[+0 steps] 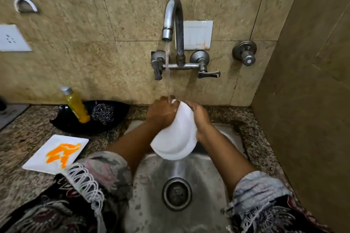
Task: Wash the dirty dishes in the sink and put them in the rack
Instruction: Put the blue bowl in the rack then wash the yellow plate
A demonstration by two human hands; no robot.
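both hands: left (pixel 161 113), right (pixel 201 119), fingers curled, forearms outstretched and converging

Granite counter (pixel 22 132): white plate (pixel 55 154), black dish (pixel 89 117).

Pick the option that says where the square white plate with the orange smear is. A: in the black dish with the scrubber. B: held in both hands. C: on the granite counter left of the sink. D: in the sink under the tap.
C: the square white plate lies flat on the granite counter left of the sink, while both hands hold a white bowl under the running water.
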